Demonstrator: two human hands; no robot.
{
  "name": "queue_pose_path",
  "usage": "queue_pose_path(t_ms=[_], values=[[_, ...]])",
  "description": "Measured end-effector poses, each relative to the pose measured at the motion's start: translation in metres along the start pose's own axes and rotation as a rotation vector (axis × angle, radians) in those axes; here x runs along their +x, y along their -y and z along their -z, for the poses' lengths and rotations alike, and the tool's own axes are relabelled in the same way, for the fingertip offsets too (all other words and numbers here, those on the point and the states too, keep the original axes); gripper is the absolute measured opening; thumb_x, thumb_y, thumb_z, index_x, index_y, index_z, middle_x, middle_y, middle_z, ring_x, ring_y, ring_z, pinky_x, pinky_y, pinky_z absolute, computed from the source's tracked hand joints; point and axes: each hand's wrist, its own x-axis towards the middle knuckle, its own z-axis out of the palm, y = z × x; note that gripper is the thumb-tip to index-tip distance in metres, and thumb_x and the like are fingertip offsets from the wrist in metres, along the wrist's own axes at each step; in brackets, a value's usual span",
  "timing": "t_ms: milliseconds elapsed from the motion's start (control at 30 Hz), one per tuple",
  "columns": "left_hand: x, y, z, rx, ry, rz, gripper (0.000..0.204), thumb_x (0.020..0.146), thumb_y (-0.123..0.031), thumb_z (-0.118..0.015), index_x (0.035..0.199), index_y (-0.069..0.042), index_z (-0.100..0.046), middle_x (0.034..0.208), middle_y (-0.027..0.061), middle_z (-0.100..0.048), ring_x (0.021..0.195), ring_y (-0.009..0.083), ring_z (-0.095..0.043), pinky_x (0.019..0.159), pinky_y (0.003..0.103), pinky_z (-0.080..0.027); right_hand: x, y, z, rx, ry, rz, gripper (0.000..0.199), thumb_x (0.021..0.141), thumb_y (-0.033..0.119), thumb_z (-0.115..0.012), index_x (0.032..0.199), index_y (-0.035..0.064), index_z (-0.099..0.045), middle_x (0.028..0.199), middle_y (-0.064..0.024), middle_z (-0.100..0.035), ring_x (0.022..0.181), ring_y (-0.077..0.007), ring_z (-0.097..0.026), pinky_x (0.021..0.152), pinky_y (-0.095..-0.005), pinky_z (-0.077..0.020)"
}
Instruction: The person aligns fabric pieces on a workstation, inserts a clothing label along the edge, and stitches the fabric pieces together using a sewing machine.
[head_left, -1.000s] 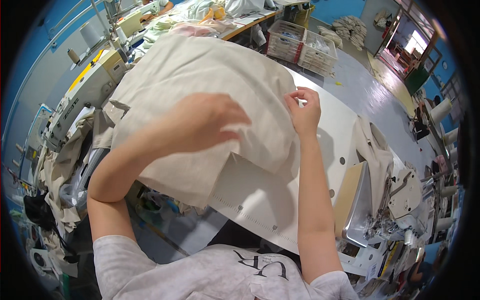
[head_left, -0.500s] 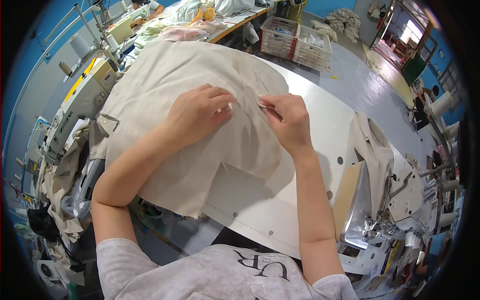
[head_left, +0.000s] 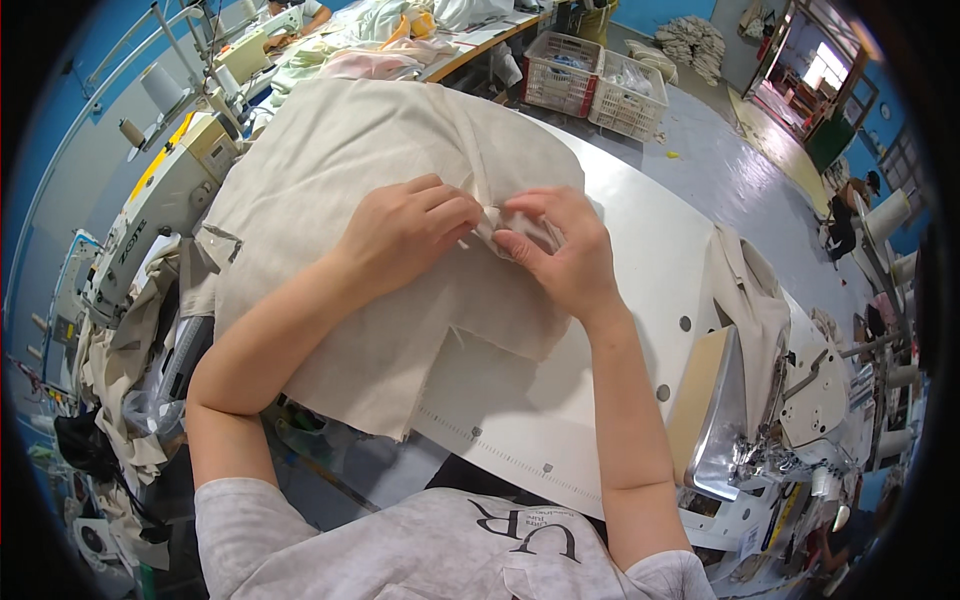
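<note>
Grip: left hand [head_left: 410, 225] and right hand [head_left: 555, 250] both pinch a fold of beige cloth [head_left: 330, 200], fingertips meeting to line up its edges.
Cloth: spread flat on white table [head_left: 620, 230], beside sewing machine [head_left: 770, 420].

Left hand [head_left: 405, 228], right hand [head_left: 555, 250] pinching together

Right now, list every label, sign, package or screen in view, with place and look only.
Yellow label strip: on the cream sewing machine at left, long and narrow.
Printed ruler strip: along the white table's near edge, dotted.
Clear plastic bags: inside the white slatted crate, back centre.
No screens visible.
</note>
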Motion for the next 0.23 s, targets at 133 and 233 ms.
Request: queue_pose_path(t_ms=[133,233], values=[[-0.002,-0.004,0.002,-0.01,-0.004,0.039,0.03,0.074,-0.005,-0.073,0.1,-0.008,-0.061,0.104,-0.0006,-0.071,0.083,0.0204,-0.066,0.067,0.033,-0.055,0.003,-0.007,0.009,-0.344,0.002,0.161,0.057,0.065,0.022,-0.087,0.116,0.0079,-0.066,0.12,-0.0096,-0.06,0.113,-0.0286,-0.057,0.096,-0.0394,-0.0468],[-0.004,-0.004,0.008,0.044,0.109,0.053,0.034,0.072,-0.008,-0.076,0.101,-0.01,-0.059,0.11,0.0055,-0.071,0.085,0.0218,-0.067,0.069,0.032,-0.056,0.004,-0.006,0.015,-0.375,0.122,0.194,0.073,0.061,0.02,-0.087,0.127,0.01,-0.059,0.129,-0.0113,-0.057,0.119,-0.0278,-0.055,0.103,-0.0397,-0.0432]])
